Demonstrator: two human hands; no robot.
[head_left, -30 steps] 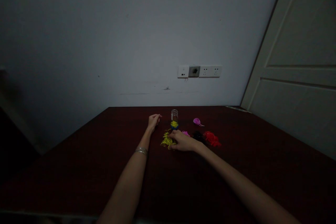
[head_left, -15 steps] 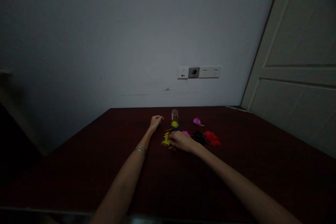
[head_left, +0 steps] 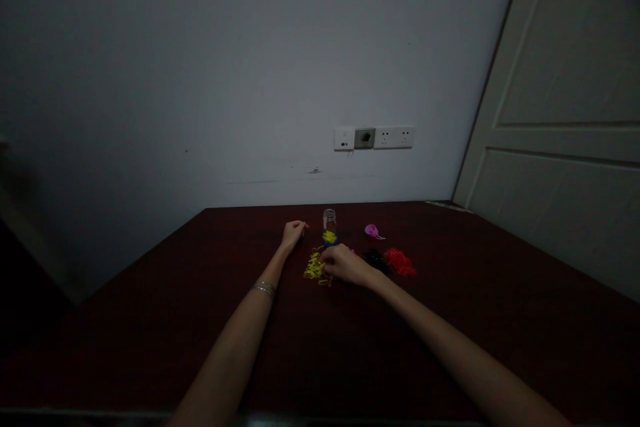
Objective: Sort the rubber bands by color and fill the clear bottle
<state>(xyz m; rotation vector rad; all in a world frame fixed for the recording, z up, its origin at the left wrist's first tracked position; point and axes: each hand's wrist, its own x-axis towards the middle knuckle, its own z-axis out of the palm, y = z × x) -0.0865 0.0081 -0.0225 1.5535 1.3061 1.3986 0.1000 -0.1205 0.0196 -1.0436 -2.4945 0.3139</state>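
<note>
My right hand reaches over a loose pile of yellow rubber bands, its thumb and fingertips pinched together on a yellow band at the pile's right side. Just beyond the fingers stands a clear glass jar, its top uncovered. Inside it, yellow bands lie above blue ones at the bottom. My left hand rests on the table left of the jar, apart from it, with fingers loosely curled and nothing visible in them.
Right of my right hand lie piles of black bands and red bands. A small pink object with a thin tail sits farther back. The dark red table meets a wall with sockets; a pale door stands right.
The view has shifted slightly, moving the whole scene a little left. My right hand now covers more of the pink bands behind it. My left hand stays resting.
</note>
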